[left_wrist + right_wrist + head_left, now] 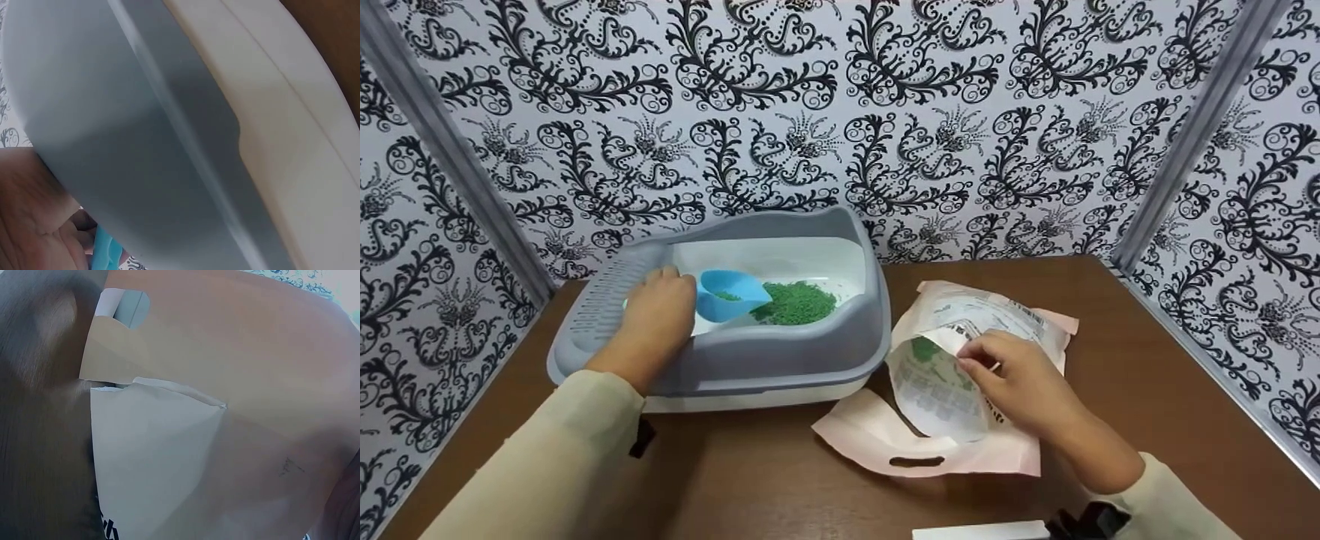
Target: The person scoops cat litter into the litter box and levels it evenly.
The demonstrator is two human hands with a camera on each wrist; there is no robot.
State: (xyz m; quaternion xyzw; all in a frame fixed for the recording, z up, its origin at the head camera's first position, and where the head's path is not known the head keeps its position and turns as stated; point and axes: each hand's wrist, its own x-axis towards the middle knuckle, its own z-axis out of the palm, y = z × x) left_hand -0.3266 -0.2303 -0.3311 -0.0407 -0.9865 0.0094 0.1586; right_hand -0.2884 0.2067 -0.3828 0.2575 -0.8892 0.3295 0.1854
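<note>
My left hand [658,311] grips a blue scoop [746,283] by its handle, which shows between the fingers in the left wrist view [106,250]. Some green pellets lie in the scoop, inside a grey and white litter box [787,356]. A heap of green pellets [802,304] covers part of the box floor, right at the scoop's tip. To the right, my right hand [1024,379] pinches the mouth edge of a pale pink bag [990,311] lying on its side. Green pellets [926,349] are visible inside it.
The box and bag stand side by side on a brown table [750,465]. A slatted grey step [611,292] forms the box's left end. The bag's torn-off handle strip [877,435] folds toward the front. Patterned walls [780,112] enclose the table; a white object [982,531] lies at the front edge.
</note>
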